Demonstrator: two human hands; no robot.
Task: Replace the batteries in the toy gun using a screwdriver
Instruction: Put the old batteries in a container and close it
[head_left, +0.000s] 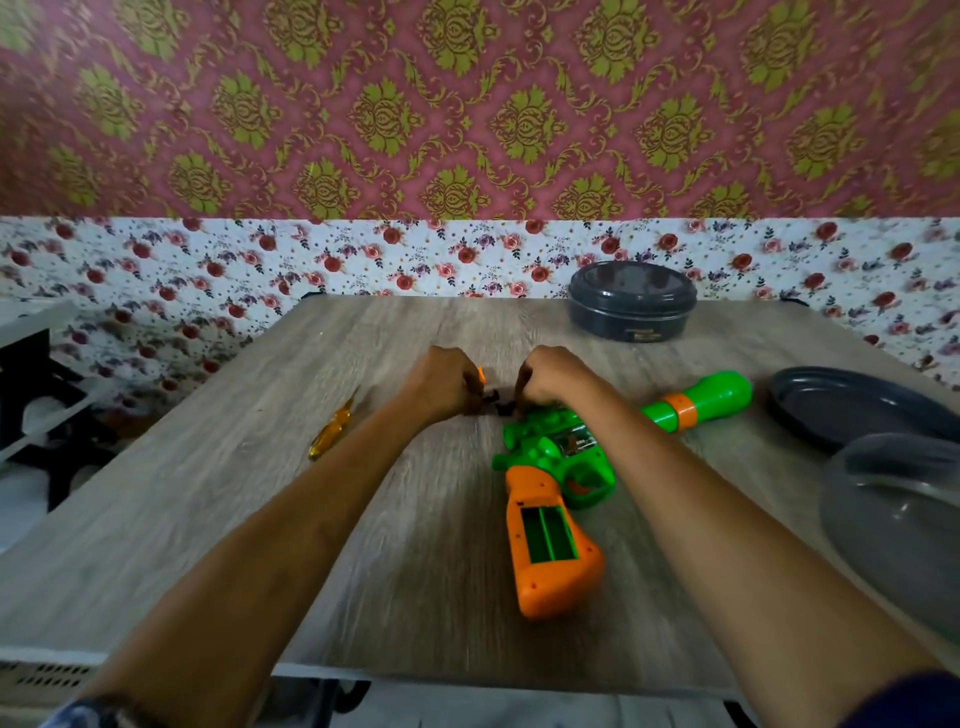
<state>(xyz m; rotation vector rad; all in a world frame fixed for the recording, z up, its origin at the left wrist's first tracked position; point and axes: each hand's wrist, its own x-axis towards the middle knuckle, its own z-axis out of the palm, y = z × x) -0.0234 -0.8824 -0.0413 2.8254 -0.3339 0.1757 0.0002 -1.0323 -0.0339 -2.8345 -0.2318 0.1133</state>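
No writing can be read anywhere; the small label on the round grey tin (632, 301) is too blurred to make out. Both forearms reach forward over the wooden table (234, 493), the left hand (441, 382) and the right hand (553, 376) curled knuckles-up and close together. Between them lie small dark pieces (498, 405), and a bit of orange (481, 373) shows at the left fingers; whether either hand actually grips anything cannot be told. The toy gun (558, 467) lies just beside and under the right wrist, its orange handle toward the person with the battery compartment (549, 534) uncovered and green inside, its barrel running right. The yellow screwdriver (332, 428) lies left of the left hand, apart from it. Grey lids (852, 410) sit farther right.
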